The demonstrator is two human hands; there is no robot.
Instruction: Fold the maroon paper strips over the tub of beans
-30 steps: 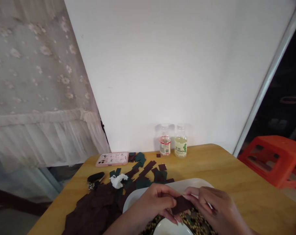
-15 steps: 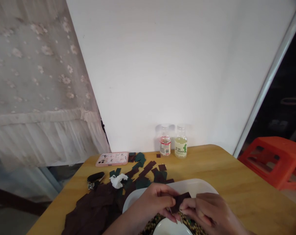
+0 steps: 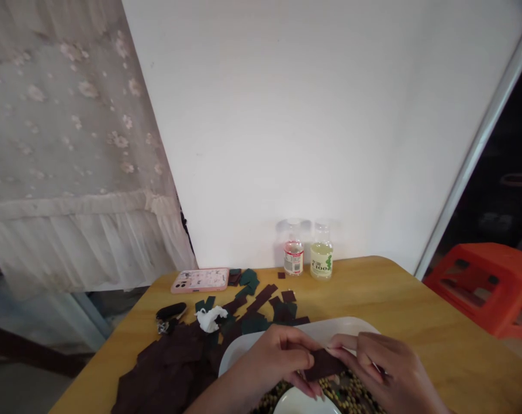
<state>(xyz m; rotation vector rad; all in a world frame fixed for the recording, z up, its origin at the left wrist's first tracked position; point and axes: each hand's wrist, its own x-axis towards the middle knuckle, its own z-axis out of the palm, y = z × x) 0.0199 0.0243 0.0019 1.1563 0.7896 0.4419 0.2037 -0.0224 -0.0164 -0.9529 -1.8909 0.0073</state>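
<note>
Brown piece [image 3: 323,365]: held above the tray [image 3: 356,323], over the beads [image 3: 356,394] and beside the bowl [image 3: 302,403]. Left hand [image 3: 282,356]: piece gripped between thumb and fingers. Right hand [image 3: 386,365]: far edge pinched; shifted from the near corner a half-second earlier. Change: more surface exposed; handling judged unfinished, nothing released. Brown pile [image 3: 166,368]: left of the tray, unchanged.

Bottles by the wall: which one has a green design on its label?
The right-hand bottle, with yellowish-green showing above its pale label; the left-hand bottle has a label edged in red.
</note>
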